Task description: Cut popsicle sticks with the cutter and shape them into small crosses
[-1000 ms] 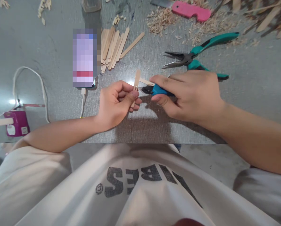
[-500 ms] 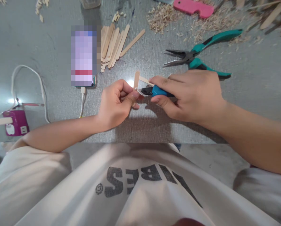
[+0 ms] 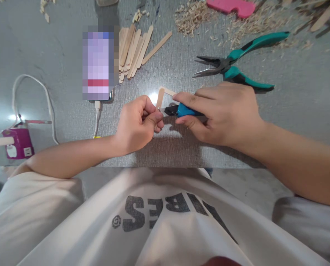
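Note:
My left hand pinches a flat wooden craft stick between thumb and fingers, its rounded end pointing away from me. Wrapped round a blue and black utility knife is my right hand. The knife's blade meets the stick close to my left thumb tip. A second pale stick runs from the first one's rounded end toward my right index finger; whether the two are joined, I cannot tell.
Beyond my hands lie teal-handled pliers, a pile of craft sticks, wood shavings and a pink-handled tool. A blurred phone with a white cable lies left, near a purple box.
The stick and knife blade have shifted slightly toward me. The held stick tilts a little more, and its rounded end now sits against the second stick's end.

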A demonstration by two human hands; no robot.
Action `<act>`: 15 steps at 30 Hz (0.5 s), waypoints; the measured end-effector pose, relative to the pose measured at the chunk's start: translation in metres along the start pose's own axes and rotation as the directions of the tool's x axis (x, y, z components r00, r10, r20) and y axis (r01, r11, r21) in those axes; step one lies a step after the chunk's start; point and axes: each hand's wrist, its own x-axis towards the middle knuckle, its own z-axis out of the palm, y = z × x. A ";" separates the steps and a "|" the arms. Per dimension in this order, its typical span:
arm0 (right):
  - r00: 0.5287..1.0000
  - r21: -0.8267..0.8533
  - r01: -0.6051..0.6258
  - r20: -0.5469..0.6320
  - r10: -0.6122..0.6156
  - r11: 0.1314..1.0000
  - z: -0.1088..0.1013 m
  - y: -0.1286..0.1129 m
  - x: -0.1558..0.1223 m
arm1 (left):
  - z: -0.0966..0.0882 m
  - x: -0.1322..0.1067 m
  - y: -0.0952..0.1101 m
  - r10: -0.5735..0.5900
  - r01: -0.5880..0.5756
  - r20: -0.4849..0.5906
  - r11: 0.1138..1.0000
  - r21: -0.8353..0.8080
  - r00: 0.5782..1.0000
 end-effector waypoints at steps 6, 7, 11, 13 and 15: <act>0.999 0.013 -0.019 0.043 0.018 1.000 -0.002 0.002 0.002 | 0.000 0.001 -0.002 0.002 -0.003 -0.013 0.999 -0.032 1.000; 0.999 -0.013 -0.015 0.029 0.016 1.000 -0.002 0.002 0.002 | 0.000 0.001 -0.003 0.004 -0.005 -0.018 0.999 -0.032 1.000; 0.998 -0.106 0.026 -0.055 -0.032 0.994 0.001 0.002 -0.001 | 0.000 0.001 -0.002 -0.012 0.011 -0.042 1.000 -0.025 0.999; 0.995 -0.111 0.050 -0.085 -0.059 0.993 0.002 0.002 -0.002 | 0.001 0.001 0.000 -0.022 0.021 -0.047 1.000 -0.023 0.999; 0.995 -0.109 0.053 -0.074 -0.061 0.993 0.001 0.002 -0.002 | 0.001 0.001 0.002 -0.031 0.030 -0.050 0.999 -0.020 0.998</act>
